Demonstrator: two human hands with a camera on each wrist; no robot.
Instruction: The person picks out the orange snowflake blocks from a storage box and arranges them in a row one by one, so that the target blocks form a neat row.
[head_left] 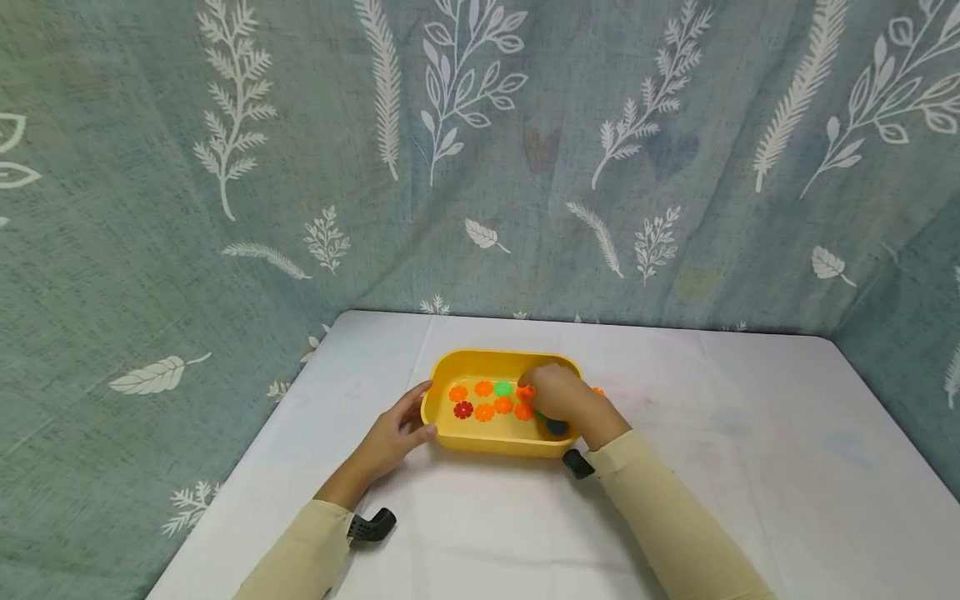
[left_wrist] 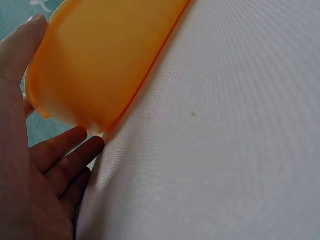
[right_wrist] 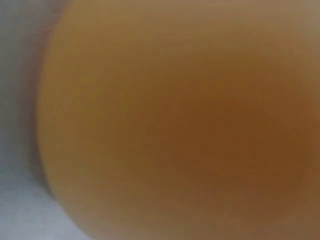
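Note:
A yellow plastic tray [head_left: 495, 447] with rounded corners rests on the white-covered table. Several small flower-shaped pieces lie inside it: orange ones [head_left: 484, 412], a green one [head_left: 503, 388] and a red one [head_left: 463, 410]. My left hand [head_left: 386, 440] holds the tray's left end, thumb on the near side and other fingers around the end. Over the tray's right part, my right hand [head_left: 561, 393] reaches in, its fingertips at an orange piece [head_left: 527, 392]; whether they pinch it is hidden. The right wrist view shows only blurred yellow-orange tray wall [right_wrist: 175, 125].
Beneath my right hand a dark round thing [head_left: 557, 427] shows in the tray, with a bit of green beside it. A small orange piece [head_left: 597, 391] peeks out just past the tray's right end. Leaf-patterned green cloth [head_left: 480, 167] hangs behind the table.

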